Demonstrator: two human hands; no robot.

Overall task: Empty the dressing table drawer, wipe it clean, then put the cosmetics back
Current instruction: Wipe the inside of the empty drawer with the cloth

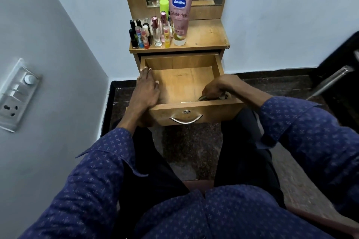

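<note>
A switch panel (18, 94) on the left wall, dark speckled floor (192, 147) below

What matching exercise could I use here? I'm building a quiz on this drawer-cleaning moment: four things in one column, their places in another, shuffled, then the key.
Things
1. left hand
2. right hand
3. Vaseline tube
4. metal handle

Places
A. on the drawer's front panel
B. upright on the tabletop, by the mirror
C. resting on the drawer's left wall
D. inside the drawer's near right corner, closed around something

Pairs: 1-C, 2-D, 3-B, 4-A
</note>
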